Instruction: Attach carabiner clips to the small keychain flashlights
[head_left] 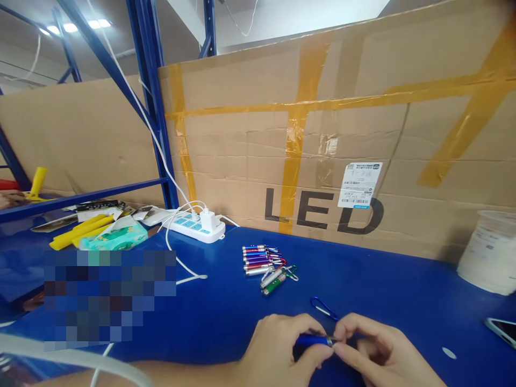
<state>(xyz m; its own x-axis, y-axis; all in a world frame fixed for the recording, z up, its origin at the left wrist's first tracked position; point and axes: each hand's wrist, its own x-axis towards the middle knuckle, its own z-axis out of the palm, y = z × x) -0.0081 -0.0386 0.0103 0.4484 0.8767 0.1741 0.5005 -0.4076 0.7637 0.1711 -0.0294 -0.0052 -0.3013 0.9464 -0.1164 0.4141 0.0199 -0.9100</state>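
My left hand (288,346) is closed around a slim blue keychain flashlight (315,340), its silver end pointing right. At that end, the fingertips of my right hand (374,349) are pinched together; whatever small part lies between them is too small to make out. Just beyond my fingers, a blue carabiner clip (323,308) rests on the blue table (226,317). Farther back lies a row of several similar keychain flashlights (257,259) in red, blue, purple and silver, clips toward the right. A green flashlight (274,285) is at the near end of the group.
A white power strip (195,227) with cables stands by the cardboard wall (242,161). Yellow tubes (80,232) and a green tissue pack (115,236) lie left. At right are a plastic tub (489,252), a phone (502,330) and a small white oval (449,353). Another person's hand (11,199) shows far left.
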